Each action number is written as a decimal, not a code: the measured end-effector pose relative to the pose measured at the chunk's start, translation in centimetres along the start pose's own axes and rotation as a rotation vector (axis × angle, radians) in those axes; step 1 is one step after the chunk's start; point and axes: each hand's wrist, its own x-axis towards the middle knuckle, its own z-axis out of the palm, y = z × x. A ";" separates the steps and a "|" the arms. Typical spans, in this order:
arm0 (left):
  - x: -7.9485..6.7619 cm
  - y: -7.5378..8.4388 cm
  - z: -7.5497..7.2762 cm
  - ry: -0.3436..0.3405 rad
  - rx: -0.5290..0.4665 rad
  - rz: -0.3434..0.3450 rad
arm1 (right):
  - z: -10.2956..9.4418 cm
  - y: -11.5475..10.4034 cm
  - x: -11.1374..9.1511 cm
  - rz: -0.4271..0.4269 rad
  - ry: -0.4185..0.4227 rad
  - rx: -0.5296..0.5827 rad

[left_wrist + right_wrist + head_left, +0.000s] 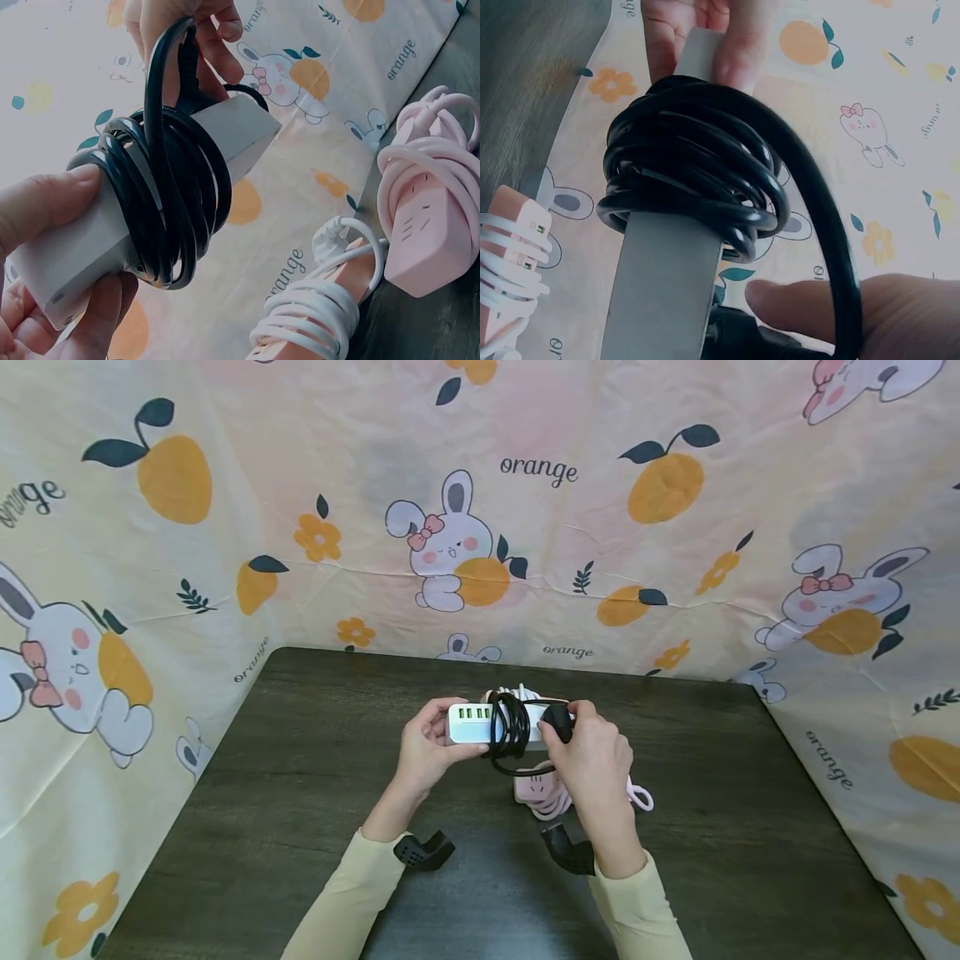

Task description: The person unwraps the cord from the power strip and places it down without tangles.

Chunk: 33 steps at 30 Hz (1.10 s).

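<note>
My left hand (425, 745) grips white power strip (469, 728), right hand (597, 758) pinches black plug (557, 722) (grip part-hidden), likely to steady it and keep cord (512, 727) between hands snug.

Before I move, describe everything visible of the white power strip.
The white power strip is a long, plastic-looking block held above the table, green slots at its left end, black cord wound round its middle. The left grip holds that end; the right grip holds the black plug at its other end, insertion unclear.
</note>
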 end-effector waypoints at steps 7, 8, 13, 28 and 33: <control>0.0 -0.3 0.6 -0.006 -0.005 0.031 | -0.1 0.0 0.2 0.083 -0.030 -0.021; 0.0 -0.4 0.7 -0.007 -0.007 0.041 | -0.1 0.0 0.2 0.094 -0.032 -0.020; -0.2 -0.6 1.1 -0.011 0.001 0.081 | 0.2 0.3 0.2 0.128 -0.058 -0.025; -0.4 -1.0 1.5 -0.003 0.069 0.104 | 1.2 1.7 0.7 0.095 -0.067 0.003; -0.4 -1.1 1.4 -0.002 0.087 0.119 | 1.4 1.8 0.7 0.054 -0.033 0.001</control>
